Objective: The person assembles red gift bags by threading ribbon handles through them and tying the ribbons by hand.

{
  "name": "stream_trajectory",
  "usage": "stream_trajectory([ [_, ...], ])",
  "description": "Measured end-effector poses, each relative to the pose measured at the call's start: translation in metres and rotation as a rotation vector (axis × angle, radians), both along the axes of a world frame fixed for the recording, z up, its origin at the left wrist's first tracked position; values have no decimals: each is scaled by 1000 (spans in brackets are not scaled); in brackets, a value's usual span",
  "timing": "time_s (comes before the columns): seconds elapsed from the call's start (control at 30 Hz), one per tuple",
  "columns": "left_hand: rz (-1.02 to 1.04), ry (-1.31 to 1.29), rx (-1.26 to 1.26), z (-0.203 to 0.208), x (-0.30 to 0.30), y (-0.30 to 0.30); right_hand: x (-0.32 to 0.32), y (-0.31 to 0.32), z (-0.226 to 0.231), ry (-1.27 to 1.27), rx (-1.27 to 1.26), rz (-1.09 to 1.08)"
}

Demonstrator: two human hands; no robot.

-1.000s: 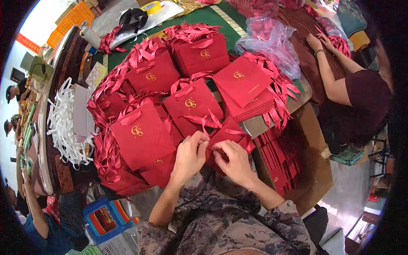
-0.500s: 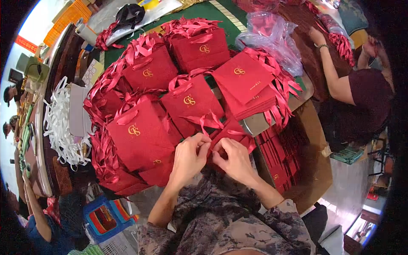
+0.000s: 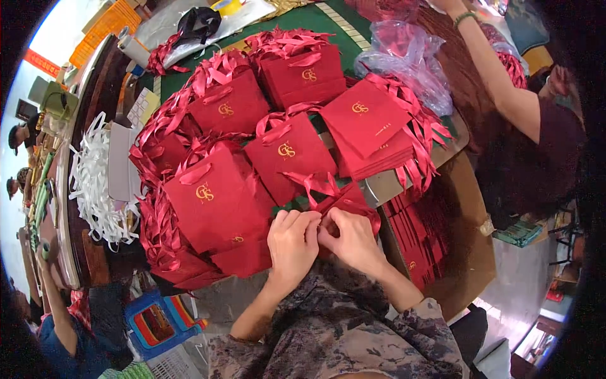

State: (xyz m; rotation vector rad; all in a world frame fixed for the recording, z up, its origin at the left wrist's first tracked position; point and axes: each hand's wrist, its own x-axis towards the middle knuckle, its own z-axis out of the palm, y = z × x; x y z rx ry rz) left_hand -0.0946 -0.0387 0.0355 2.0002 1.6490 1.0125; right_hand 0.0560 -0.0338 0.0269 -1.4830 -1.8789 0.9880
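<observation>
My left hand (image 3: 293,243) and my right hand (image 3: 350,237) meet at the near edge of a small red paper gift bag (image 3: 351,195). The fingers of both are closed in a pinch on it, thumbs almost touching. A red ribbon handle (image 3: 309,183) loops up just beyond my left fingertips. What exactly lies between the fingertips is hidden. Past my hands lies a stack of red gift bags (image 3: 287,148) with gold lettering. More bag stacks stand around it, among them a large one (image 3: 205,196) on the left and a fanned one (image 3: 366,120) on the right.
At my right, an open cardboard box (image 3: 470,252) holds rows of red bags. White ribbons (image 3: 95,183) hang in a bundle at the left. Clear plastic wrapping (image 3: 404,60) lies on the green table (image 3: 252,31). A co-worker's arm (image 3: 505,88) reaches across at the right.
My left hand has shifted right and closer to my right hand, narrowing the gap between them. The co-worker's arm on the right now stretches farther forward. The view has shifted slightly.
</observation>
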Motion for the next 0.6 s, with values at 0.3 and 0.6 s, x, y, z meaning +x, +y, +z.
stream_trajectory([
  [0.3, 49, 13, 72, -4, 5, -3, -6, 0, -8, 39, 16, -74],
  [0.6, 78, -209, 28, -12, 7, -14, 4, -20, 0, 55, 126, -129],
])
